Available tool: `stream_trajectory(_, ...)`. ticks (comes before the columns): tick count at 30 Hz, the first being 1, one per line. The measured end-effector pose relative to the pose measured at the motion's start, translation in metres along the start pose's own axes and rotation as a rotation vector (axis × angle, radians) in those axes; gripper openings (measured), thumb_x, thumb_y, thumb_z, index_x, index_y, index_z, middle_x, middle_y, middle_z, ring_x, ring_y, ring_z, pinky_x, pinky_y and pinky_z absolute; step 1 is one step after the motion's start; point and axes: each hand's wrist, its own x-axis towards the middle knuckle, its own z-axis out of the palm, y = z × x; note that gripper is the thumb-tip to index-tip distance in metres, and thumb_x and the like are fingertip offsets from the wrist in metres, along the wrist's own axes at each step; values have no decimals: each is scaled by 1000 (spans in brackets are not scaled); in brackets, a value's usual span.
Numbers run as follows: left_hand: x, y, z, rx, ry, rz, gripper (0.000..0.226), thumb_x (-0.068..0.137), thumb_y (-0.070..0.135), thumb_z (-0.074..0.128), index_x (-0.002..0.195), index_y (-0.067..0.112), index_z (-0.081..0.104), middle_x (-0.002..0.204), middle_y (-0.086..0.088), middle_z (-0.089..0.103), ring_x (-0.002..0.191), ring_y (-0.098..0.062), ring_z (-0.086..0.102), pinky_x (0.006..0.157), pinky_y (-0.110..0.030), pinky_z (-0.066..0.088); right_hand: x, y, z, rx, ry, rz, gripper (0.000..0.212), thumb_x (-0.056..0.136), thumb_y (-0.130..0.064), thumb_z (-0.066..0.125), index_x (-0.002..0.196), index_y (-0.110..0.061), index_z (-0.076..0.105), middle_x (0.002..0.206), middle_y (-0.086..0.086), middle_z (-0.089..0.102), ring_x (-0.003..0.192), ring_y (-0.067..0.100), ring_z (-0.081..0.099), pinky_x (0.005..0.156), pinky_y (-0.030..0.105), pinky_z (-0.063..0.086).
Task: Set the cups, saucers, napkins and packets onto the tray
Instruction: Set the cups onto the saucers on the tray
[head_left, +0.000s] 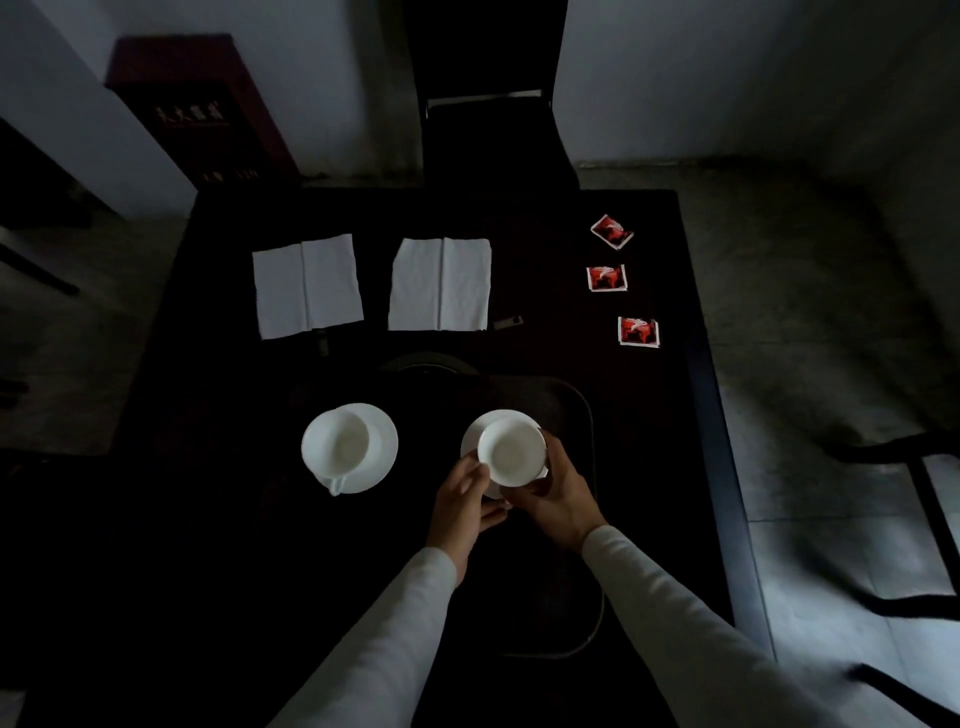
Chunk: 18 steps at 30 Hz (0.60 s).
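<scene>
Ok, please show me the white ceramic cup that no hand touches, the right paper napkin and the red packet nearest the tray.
Untouched white ceramic cup (338, 447): head view, inner bottom.
Right white paper napkin (467, 286): head view, right half.
Nearest red square packet (638, 331): head view, printed middle.

Lighting: very dim throughout. Table (545, 312) and tray (584, 410) near black, their edges barely readable. Brightest patch: pale bluish floor (831, 545), lower right. White cups (511, 451) and napkins (307, 286) stand out. Wide-angle bending at edges; corners darkened.
</scene>
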Motion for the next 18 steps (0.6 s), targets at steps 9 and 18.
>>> stream_trajectory(9,1,2,0,7,-19,-27,28,105,29,47,133,33,50,113,2,66,95,-24,74,76,-31,60,0,-1,0,-13,1,-7,81,79,-25,83,146,-39,38,124,-11,61,99,0,64,70,10,53)
stream_trajectory(18,-1,2,1,36,-13,-60,26,105,32,47,130,37,50,111,6,65,99,-25,73,77,-32,60,2,1,-1,-40,-5,13,80,81,-23,80,146,-41,36,124,-12,61,107,5,65,72,11,51)
